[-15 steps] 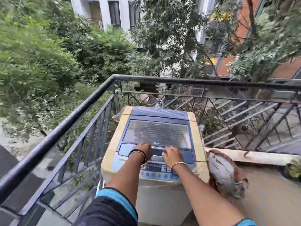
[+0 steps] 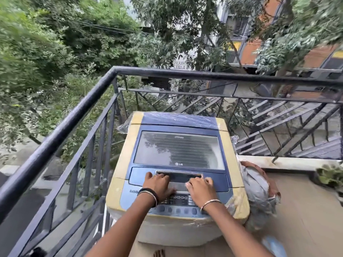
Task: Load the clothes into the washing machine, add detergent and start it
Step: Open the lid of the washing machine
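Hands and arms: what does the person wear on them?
The left hand has a black band and a thin pale bangle at its wrist. The right hand has one thin silvery bangle at its wrist. Both forearms are bare; no sleeve shows on them.

A dark metal railing (image 2: 55, 138), leafy trees (image 2: 46, 52) beyond it, perhaps a potted plant (image 2: 331, 175) at right.

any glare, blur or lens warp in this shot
Head view: soft even daylight, no hard shadows; the washing machine lid mirrors the trees as pale glare; foliage at far left smears with motion blur; the wide lens bows the railing.
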A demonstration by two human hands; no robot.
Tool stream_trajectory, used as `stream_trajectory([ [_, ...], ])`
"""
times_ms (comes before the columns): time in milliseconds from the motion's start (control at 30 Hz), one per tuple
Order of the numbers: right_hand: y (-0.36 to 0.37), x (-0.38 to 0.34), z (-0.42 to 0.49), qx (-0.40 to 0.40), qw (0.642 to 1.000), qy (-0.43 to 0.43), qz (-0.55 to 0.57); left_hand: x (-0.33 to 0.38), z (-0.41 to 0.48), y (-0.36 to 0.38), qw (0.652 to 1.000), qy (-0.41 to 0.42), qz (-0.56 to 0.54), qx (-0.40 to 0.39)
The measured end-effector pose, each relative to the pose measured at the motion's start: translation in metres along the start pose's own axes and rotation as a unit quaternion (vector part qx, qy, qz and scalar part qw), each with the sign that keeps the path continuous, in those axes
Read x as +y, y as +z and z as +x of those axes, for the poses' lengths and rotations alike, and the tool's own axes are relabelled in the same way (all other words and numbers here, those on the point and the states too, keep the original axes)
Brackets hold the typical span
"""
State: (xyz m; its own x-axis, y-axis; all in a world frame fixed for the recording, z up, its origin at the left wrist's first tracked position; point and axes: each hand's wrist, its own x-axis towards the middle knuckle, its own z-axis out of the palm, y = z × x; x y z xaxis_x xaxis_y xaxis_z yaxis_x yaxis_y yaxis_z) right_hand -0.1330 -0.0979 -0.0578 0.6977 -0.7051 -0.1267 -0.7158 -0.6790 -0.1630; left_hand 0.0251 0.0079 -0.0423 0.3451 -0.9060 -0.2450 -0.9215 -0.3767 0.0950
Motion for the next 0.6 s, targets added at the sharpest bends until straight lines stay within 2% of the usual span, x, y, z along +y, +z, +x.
stream_trajectory([
  [300,-0.042,-0.010,0.015,0.106,0.993,0.047,0.001,-0.014,0.007,-0.057,0.996,0.078,-0.001,0.037],
  [433,-0.081,-0.016,0.036,0.218,0.974,0.056,-0.009,-0.022,0.020,-0.098,0.986,0.106,-0.010,0.126],
  [600,-0.144,-0.020,0.078,0.365,0.929,0.056,-0.008,-0.030,0.053,-0.155,0.963,0.142,-0.023,0.228],
])
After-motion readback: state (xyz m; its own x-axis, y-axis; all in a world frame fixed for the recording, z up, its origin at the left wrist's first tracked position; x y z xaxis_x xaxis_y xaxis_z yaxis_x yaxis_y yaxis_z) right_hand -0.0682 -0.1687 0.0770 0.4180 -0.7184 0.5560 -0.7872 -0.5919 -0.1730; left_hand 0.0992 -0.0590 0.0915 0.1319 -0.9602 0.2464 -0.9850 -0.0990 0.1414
